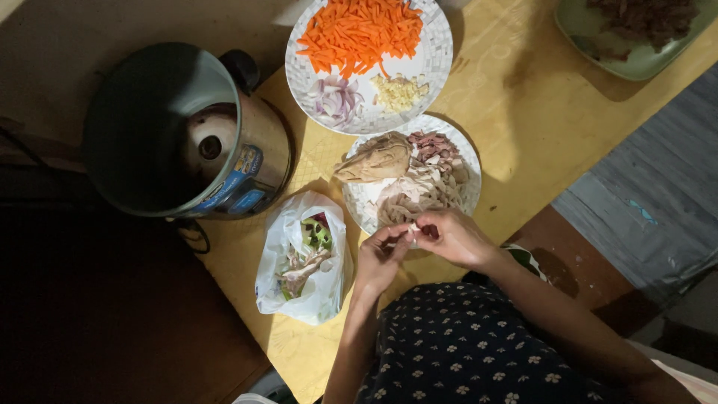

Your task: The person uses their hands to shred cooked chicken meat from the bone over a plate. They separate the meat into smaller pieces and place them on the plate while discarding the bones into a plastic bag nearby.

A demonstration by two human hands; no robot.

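My left hand [379, 258] and my right hand [453, 236] meet at the near edge of a white plate [465, 153], pinching a small pale piece of chicken [412, 229] between their fingertips. The plate holds a chunk of cooked chicken [374, 160], a heap of shredded meat [419, 194] and chopped pinkish bits [432, 145]. A white plastic bag of scraps [303, 258] lies just left of my left hand.
A second white plate [437, 56] with carrot sticks [361, 30], sliced red onion [334, 98] and chopped garlic [397, 92] sits beyond. An open metal cooker pot [172, 131] stands at left on the yellow table [538, 112]. A green plate [636, 63] of dark meat is at top right.
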